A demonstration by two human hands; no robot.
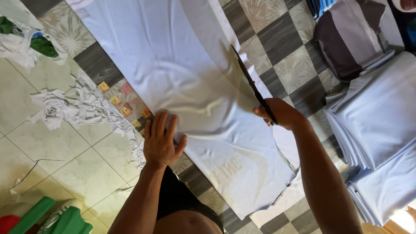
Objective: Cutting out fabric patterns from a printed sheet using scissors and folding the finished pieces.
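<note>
We see the left hand (pixel 161 141) lying flat, fingers spread wide, its grip open and pressing the near edge of the white cloth (pixel 182 65), which lies spread across the checkered floor (pixel 277 47). The right hand (pixel 281 113) has its grip wrapped tight around the handles of the dark scissors (pixel 251 84), whose blades point away over the cloth's right edge. White scraps (pixel 82 106) lie to the left, and stacked folded cloth (pixel 381 125) to the right.
</note>
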